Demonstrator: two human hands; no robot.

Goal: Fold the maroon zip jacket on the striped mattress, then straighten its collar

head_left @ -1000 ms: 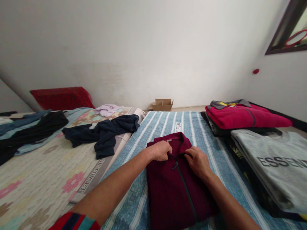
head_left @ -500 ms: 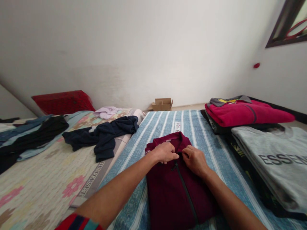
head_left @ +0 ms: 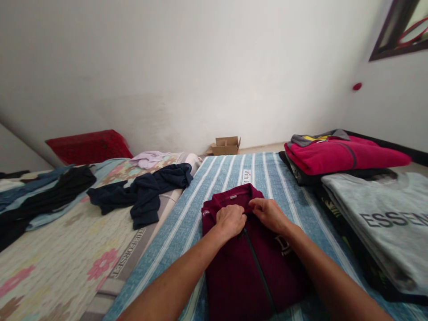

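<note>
A folded maroon zip jacket (head_left: pixel 230 276) lies front side up on the blue striped bedding (head_left: pixel 180 227), its collar pointing away from me. Its dark zip runs down the middle, and pale lettering shows on the chest and the left shoulder. My left hand (head_left: pixel 231 220) is closed at the left side of the collar opening, just above the zip's top. On the other side, my right hand (head_left: pixel 267 214) pinches the right collar edge between thumb and fingers. Both hands are close together, and the fabric inside the fingers is mostly hidden.
To the right are a folded grey printed shirt (head_left: pixel 384 209) and a pile topped by a pink jacket (head_left: pixel 321 156). A navy garment (head_left: pixel 143 191) lies crumpled on the left floral bedding (head_left: pixel 76 249). A cardboard box (head_left: pixel 227 146) stands by the wall, and a red case-like object (head_left: pixel 88 149) at far left.
My left hand has turned, its fingers curling down onto the collar front. The right hand has shifted slightly up and left, and the chest lettering now shows.
</note>
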